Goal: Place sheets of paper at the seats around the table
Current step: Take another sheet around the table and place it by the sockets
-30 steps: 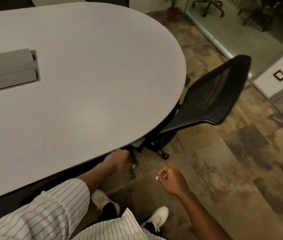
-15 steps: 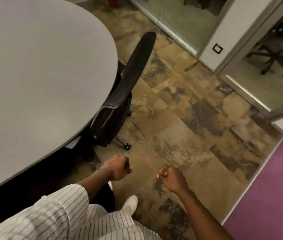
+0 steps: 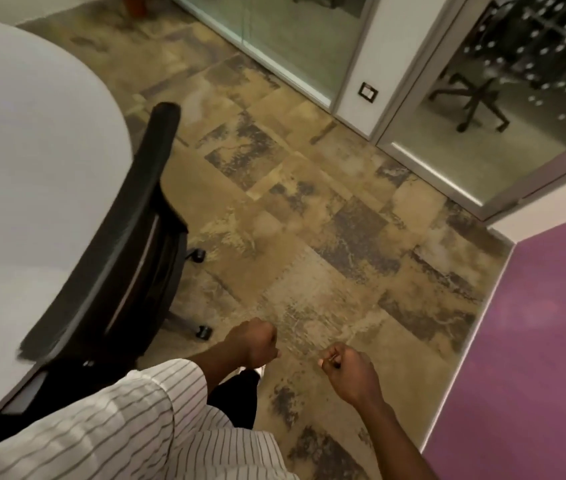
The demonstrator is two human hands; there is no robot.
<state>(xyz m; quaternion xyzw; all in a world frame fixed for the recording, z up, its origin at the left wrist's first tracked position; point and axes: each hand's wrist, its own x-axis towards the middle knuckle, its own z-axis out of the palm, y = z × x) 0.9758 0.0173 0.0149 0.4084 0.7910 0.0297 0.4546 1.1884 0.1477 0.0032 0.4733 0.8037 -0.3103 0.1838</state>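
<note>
The rounded end of the grey table (image 3: 32, 161) fills the left side, and its top shows no sheets of paper. A black mesh office chair (image 3: 129, 244) stands pushed against the table's edge, its back towards me. My left hand (image 3: 253, 342) hangs as a closed fist over the carpet, just right of the chair's base. My right hand (image 3: 349, 370) is also curled into a fist a little further right, and nothing shows in either hand. No paper is in view anywhere.
Patterned brown carpet (image 3: 309, 220) stretches ahead. Glass partitions (image 3: 274, 32) and a glass door (image 3: 503, 109) close off the far side, with another chair base behind the glass. A purple wall (image 3: 544, 341) runs along the right. A white pillar holds a wall socket (image 3: 368, 91).
My view has swung right, away from the table towards the glass door and purple wall. My left hand came out from under the table edge; both fists stay closed.
</note>
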